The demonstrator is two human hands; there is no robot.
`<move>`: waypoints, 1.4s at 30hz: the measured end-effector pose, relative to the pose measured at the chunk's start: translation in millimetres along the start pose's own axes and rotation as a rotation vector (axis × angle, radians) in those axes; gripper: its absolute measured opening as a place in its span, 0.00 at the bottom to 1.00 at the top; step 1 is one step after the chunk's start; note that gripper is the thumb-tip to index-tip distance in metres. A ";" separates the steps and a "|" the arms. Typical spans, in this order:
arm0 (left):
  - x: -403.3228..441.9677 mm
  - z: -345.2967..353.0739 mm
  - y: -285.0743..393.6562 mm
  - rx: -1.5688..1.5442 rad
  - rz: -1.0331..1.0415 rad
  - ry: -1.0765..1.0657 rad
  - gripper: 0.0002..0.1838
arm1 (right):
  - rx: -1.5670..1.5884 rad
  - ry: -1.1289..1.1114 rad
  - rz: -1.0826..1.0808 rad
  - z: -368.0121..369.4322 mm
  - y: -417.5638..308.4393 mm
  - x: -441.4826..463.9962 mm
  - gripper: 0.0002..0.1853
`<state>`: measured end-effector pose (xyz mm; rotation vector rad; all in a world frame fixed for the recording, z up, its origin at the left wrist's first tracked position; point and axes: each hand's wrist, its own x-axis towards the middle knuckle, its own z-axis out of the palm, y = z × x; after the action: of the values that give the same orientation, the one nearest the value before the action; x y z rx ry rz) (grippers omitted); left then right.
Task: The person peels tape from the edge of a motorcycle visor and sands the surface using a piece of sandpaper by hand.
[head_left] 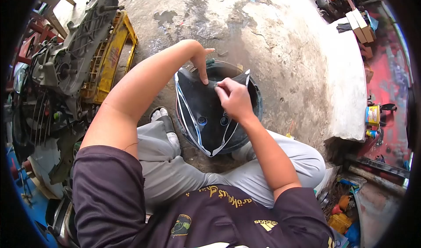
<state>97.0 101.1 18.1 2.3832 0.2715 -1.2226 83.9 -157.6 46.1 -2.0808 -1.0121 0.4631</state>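
A black V-shaped plastic panel point(199, 100), like a motorcycle fairing, lies across a round dark tub point(259, 100) between my knees. White and blue strips run along its edges, and two round holes sit near its narrow end. My left hand point(199, 58) reaches over the panel's far edge, one fingertip pressing down on it and another finger stretched out to the right. On the right side of the panel, my right hand point(235, 98) is closed in a pinch against the surface. Something small and pale shows at its fingertips, too small to name.
At the left stands a yellow crate point(115, 57) beside a large metal engine casing point(83, 46). A white ledge point(346, 94) runs along the right, with boxes point(360, 26) and a yellow can point(372, 115) past it. Loose parts point(342, 217) lie at lower right.
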 end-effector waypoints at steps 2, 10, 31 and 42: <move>3.8 -2.1 3.7 0.015 0.052 0.007 0.93 | -0.004 0.114 0.137 -8.6 28.4 10.2 0.09; 12.3 -2.8 4.9 0.053 0.079 -0.013 0.91 | 0.029 0.088 0.068 -0.6 16.0 6.6 0.08; 11.2 -6.8 7.0 0.126 0.060 -0.018 0.90 | 0.018 0.235 0.329 -25.4 70.3 30.4 0.10; 6.8 -8.5 11.4 0.098 0.055 -0.041 0.89 | -0.053 0.231 0.287 -27.0 60.8 31.2 0.08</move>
<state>111.3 94.8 20.3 2.4279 0.1357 -1.2854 150.3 -170.0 17.1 -2.2771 -0.6005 0.3298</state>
